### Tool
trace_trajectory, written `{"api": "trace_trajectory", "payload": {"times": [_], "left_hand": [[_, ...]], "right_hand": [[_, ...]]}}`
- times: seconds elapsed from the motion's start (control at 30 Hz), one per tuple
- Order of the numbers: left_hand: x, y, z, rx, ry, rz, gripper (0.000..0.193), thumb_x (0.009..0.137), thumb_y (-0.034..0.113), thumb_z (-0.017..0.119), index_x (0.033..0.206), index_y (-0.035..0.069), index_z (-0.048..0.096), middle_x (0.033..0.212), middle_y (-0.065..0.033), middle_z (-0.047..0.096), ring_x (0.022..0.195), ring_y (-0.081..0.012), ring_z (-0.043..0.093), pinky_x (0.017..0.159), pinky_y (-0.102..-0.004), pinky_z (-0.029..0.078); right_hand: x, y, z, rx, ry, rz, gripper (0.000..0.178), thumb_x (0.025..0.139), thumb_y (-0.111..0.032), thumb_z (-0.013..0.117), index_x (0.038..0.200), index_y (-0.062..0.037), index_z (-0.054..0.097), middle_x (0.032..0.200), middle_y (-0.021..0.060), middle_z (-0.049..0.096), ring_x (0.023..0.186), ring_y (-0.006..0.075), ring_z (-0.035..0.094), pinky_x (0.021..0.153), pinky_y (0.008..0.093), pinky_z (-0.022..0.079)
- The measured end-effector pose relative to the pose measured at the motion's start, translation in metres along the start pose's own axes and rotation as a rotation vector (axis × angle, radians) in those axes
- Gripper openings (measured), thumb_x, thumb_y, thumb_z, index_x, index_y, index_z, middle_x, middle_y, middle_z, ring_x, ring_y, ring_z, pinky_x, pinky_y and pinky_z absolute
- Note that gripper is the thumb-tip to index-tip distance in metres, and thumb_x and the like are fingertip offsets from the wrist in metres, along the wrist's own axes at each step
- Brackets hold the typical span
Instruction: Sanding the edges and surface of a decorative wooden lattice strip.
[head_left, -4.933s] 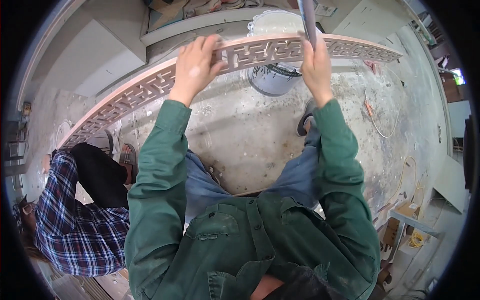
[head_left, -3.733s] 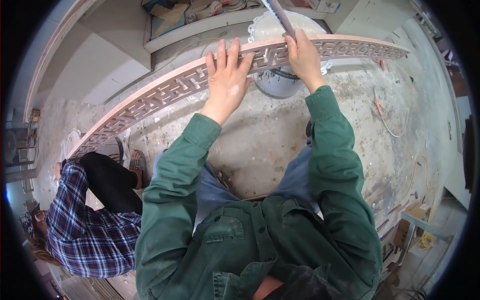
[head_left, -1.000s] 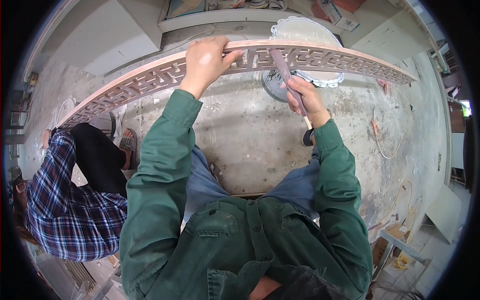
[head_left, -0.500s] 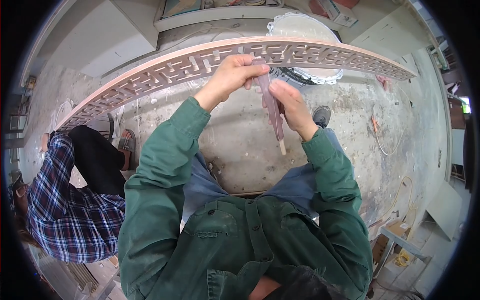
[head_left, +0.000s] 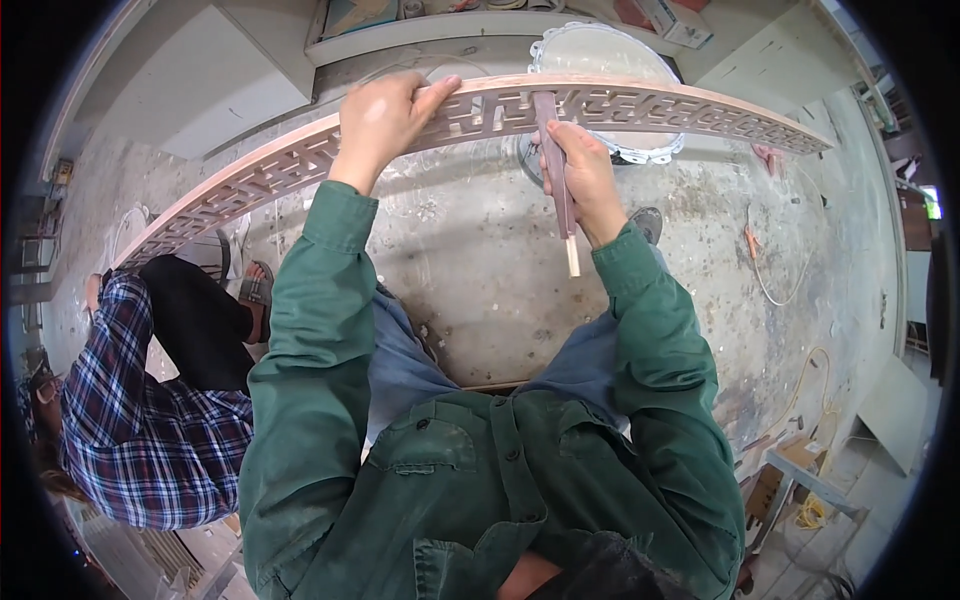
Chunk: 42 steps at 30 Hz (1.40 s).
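Our left hand (head_left: 378, 118) curls its fingers over the upper edge of the long fretwork panel (head_left: 700, 108). Just right of it, our right hand (head_left: 585, 180) wraps a slim wooden stick (head_left: 557, 170), whose top end lies against the panel. Below the panel's left end sits a person in a plaid shirt (head_left: 150, 440).

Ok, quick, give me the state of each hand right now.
Left hand: closed over the top edge of the long fretwork wooden strip, gripping it.
Right hand: closed around a narrow stick-like tool set against the strip.
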<state>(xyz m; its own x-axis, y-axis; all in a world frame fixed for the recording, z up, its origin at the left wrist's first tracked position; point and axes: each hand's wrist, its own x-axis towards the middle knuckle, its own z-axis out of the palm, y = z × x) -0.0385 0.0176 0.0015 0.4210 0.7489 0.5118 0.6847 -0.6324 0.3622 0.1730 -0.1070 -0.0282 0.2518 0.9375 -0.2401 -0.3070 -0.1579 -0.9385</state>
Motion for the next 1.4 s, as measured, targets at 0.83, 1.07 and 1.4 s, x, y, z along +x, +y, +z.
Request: {"api": "trace_trajectory", "payload": {"times": [0.83,1.07,1.4], "left_hand": [[-0.006,-0.005,0.004,0.162,-0.065,0.096,0.045,0.067,0.053,0.076,0.070,0.009,0.063,0.062,-0.0098,0.063,0.063,-0.0305,0.064,0.054,-0.0409,0.048],[-0.007,-0.003,0.004,0.141,-0.160,0.065,0.035,0.066,0.037,0.080,0.074,0.010,0.060,0.072,-0.0085,0.066,0.072,-0.0313,0.065,0.061,-0.0431,0.049],[-0.007,-0.019,-0.011,0.141,-0.206,0.042,0.039,0.064,0.039,0.080,0.082,0.008,0.062,0.079,-0.0102,0.067,0.080,-0.0334,0.064,0.065,-0.0451,0.049]], "right_hand": [[0.024,-0.009,0.030,-0.246,-0.016,0.004,0.029,0.097,-0.030,0.052,0.088,-0.0058,0.064,0.057,-0.0007,0.057,0.040,0.0074,0.045,0.037,0.0224,0.036],[0.012,0.012,0.030,-0.266,0.037,-0.073,0.029,0.096,-0.030,0.053,0.084,-0.0059,0.064,0.058,-0.0002,0.058,0.044,0.0073,0.048,0.040,0.0228,0.037],[-0.017,0.033,0.025,-0.203,-0.008,-0.172,0.030,0.098,-0.029,0.050,0.084,-0.0051,0.062,0.058,0.0006,0.056,0.048,0.0072,0.050,0.044,0.0232,0.037]]}}
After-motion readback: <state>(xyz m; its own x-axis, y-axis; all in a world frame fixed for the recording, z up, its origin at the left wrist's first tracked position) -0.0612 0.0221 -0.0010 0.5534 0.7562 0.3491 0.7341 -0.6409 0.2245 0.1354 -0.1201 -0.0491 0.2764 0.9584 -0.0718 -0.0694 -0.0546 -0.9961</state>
